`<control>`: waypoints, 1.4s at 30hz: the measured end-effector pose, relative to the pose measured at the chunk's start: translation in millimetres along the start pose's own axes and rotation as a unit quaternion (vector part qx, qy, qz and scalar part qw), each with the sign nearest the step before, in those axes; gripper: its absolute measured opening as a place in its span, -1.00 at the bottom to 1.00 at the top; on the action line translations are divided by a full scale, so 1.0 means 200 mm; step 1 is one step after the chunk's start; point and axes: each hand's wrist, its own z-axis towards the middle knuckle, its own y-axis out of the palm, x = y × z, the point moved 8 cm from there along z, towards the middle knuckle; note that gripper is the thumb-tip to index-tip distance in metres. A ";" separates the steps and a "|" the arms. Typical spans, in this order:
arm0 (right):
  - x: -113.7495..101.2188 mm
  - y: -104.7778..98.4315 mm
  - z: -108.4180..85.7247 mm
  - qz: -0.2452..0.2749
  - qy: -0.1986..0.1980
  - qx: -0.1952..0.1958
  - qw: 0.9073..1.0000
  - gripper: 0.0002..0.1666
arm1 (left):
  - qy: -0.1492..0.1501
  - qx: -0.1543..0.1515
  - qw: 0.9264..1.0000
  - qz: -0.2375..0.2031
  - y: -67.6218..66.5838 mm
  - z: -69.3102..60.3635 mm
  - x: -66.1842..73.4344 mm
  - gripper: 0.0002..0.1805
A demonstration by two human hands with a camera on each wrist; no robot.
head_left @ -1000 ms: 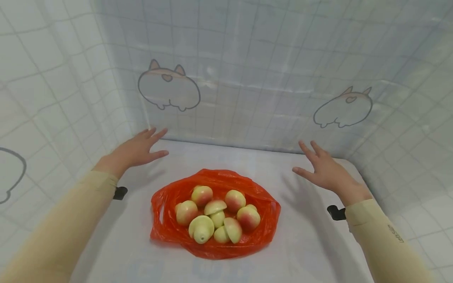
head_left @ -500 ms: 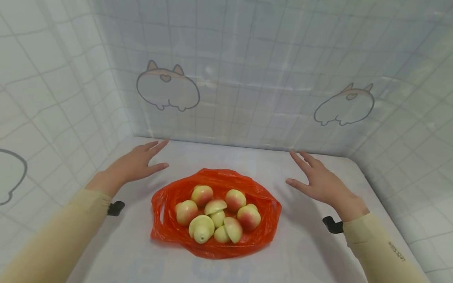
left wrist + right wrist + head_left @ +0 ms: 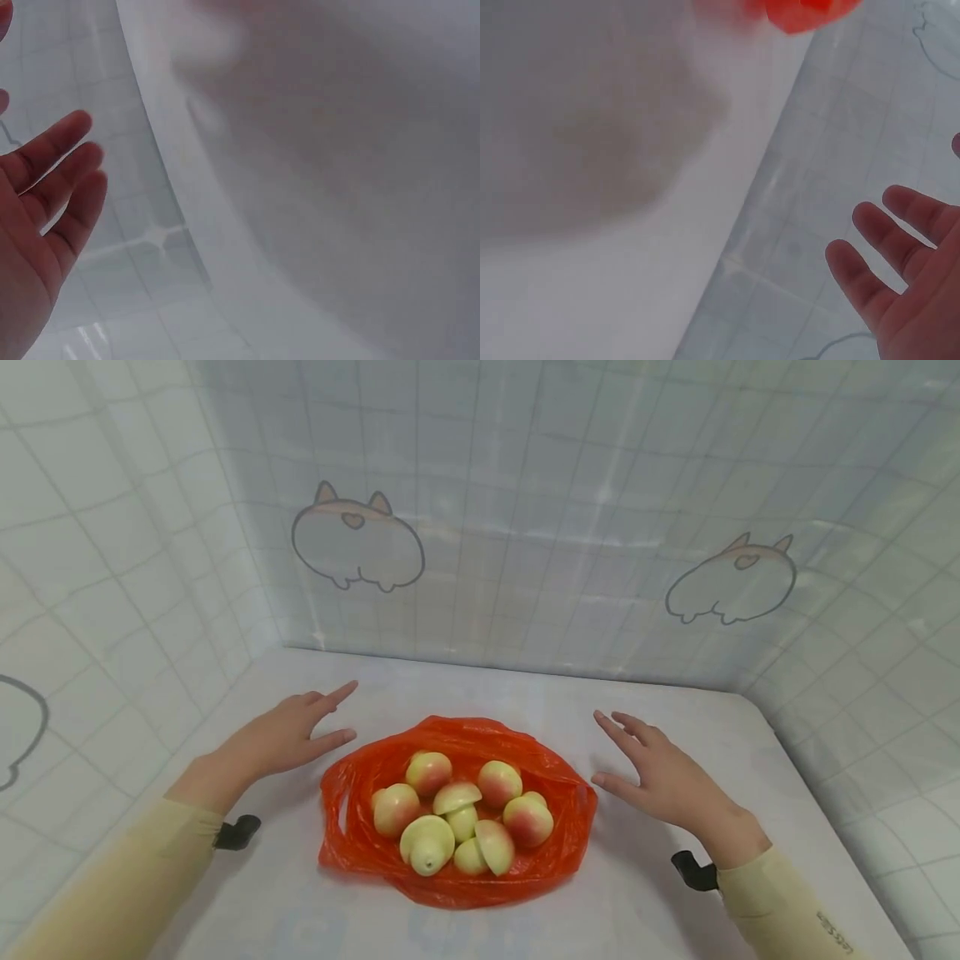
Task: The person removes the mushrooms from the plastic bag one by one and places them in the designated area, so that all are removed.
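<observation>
A red plastic bag (image 3: 472, 892) lies spread on the white table in the head view, its mouth facing up. Inside it are several toy-like mushrooms (image 3: 427, 843) with yellow-pink caps and pale stems. To the bag's upper left, my left hand (image 3: 277, 739) hovers with fingers extended and holds nothing. My right hand (image 3: 663, 777) hovers near the bag's right handle, also holding nothing, fingers extended. Loosely spread fingers (image 3: 64, 161) show in the left wrist view. A corner of the red bag shows at the top of the right wrist view.
The white table (image 3: 525, 693) meets a grid-patterned curtain (image 3: 480, 527) at the back. Similar sheets (image 3: 112, 568) rise on the left and right sides. Dark wrist mounts (image 3: 237, 832) stick out from beneath both cuffs.
Both hands have come nearer to me and down. The right hand has also shifted left towards the bag. The bag and mushrooms stay where they were.
</observation>
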 end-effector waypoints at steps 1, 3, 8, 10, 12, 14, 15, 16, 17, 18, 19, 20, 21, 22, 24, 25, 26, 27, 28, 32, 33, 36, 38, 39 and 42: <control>-0.01 0.01 -0.01 0.003 -0.003 0.000 1.000 -0.01 | 0.003 -0.001 1.000 -0.005 0.00 -0.01 0.01 0.00; -0.05 0.03 -0.01 0.007 -0.007 -0.002 1.000 -0.02 | 0.007 -0.005 1.000 -0.016 0.02 -0.03 0.03 -0.04; -0.13 0.08 -0.03 0.010 -0.019 -0.010 1.000 -0.05 | 0.008 -0.021 0.999 -0.045 0.05 -0.07 0.08 -0.08; -0.16 0.10 -0.04 0.014 -0.033 -0.010 0.999 -0.06 | 0.005 -0.030 0.998 -0.059 0.06 -0.08 0.09 -0.09; -0.19 0.12 -0.04 0.017 -0.047 -0.007 0.999 -0.07 | 0.003 -0.038 0.997 -0.070 0.08 -0.09 0.10 -0.08; -0.22 0.14 -0.04 0.029 -0.067 -0.005 0.997 -0.09 | 0.003 -0.046 0.996 -0.078 0.11 -0.10 0.11 -0.08; -0.24 0.15 -0.05 0.036 -0.075 -0.005 0.997 -0.11 | 0.002 -0.050 0.995 -0.084 0.12 -0.10 0.11 -0.07; -0.25 0.17 -0.05 0.040 -0.082 -0.005 0.996 -0.12 | 0.002 -0.054 0.995 -0.089 0.13 -0.11 0.11 -0.06; -0.26 0.18 -0.05 0.044 -0.091 -0.008 0.995 -0.13 | 0.001 -0.057 0.994 -0.093 0.15 -0.11 0.11 -0.06; -0.28 0.19 -0.04 0.048 -0.100 -0.011 0.994 -0.15 | -0.002 -0.061 0.993 -0.098 0.16 -0.11 0.11 -0.05; -0.30 0.21 -0.04 0.054 -0.110 -0.015 0.992 -0.16 | -0.007 -0.063 0.993 -0.103 0.17 -0.11 0.11 -0.03; -0.31 0.23 -0.04 0.055 -0.117 -0.020 0.991 -0.17 | -0.012 -0.065 0.992 -0.108 0.19 -0.11 0.11 -0.02; -0.32 0.25 -0.04 0.054 -0.123 -0.025 0.991 -0.18 | -0.018 -0.066 0.991 -0.113 0.20 -0.12 0.11 -0.01; -0.33 0.26 -0.04 0.054 -0.129 -0.030 0.990 -0.19 | -0.018 -0.066 0.991 -0.115 0.21 -0.12 0.12 0.00; -0.35 0.29 -0.03 0.054 -0.138 -0.037 0.988 -0.19 | -0.021 -0.063 0.991 -0.119 0.24 -0.13 0.13 0.00; -0.35 0.30 -0.03 0.055 -0.140 -0.040 0.988 -0.20 | -0.021 -0.061 0.991 -0.120 0.25 -0.13 0.13 0.00; -0.35 0.30 -0.03 0.058 -0.139 -0.042 0.988 -0.20 | -0.018 -0.059 0.991 -0.120 0.25 -0.14 0.14 -0.01; -0.36 0.31 -0.03 0.062 -0.141 -0.044 0.987 -0.21 | -0.014 -0.056 0.991 -0.119 0.26 -0.14 0.14 -0.02; -0.36 0.31 -0.03 0.065 -0.142 -0.047 0.987 -0.22 | -0.009 -0.055 0.991 -0.119 0.26 -0.14 0.15 -0.03; -0.38 0.33 -0.02 0.069 -0.156 -0.057 0.984 -0.27 | 0.001 -0.046 0.992 -0.118 0.26 -0.16 0.17 -0.04; -0.38 0.33 -0.02 0.068 -0.160 -0.059 0.983 -0.29 | 0.001 -0.045 0.992 -0.117 0.26 -0.16 0.17 -0.04; -0.39 0.33 -0.02 0.066 -0.171 -0.063 0.981 -0.31 | 0.000 -0.046 0.992 -0.116 0.26 -0.16 0.17 -0.04; -0.39 0.34 -0.02 0.067 -0.165 -0.071 0.981 -0.32 | -0.003 -0.050 0.992 -0.117 0.26 -0.16 0.17 -0.04; -0.39 0.34 -0.02 0.069 -0.160 -0.077 0.982 -0.32 | -0.004 -0.052 0.992 -0.118 0.26 -0.16 0.17 -0.04; -0.38 0.36 -0.02 0.078 -0.147 -0.094 0.982 -0.32 | -0.004 -0.061 0.991 -0.122 0.27 -0.16 0.18 -0.04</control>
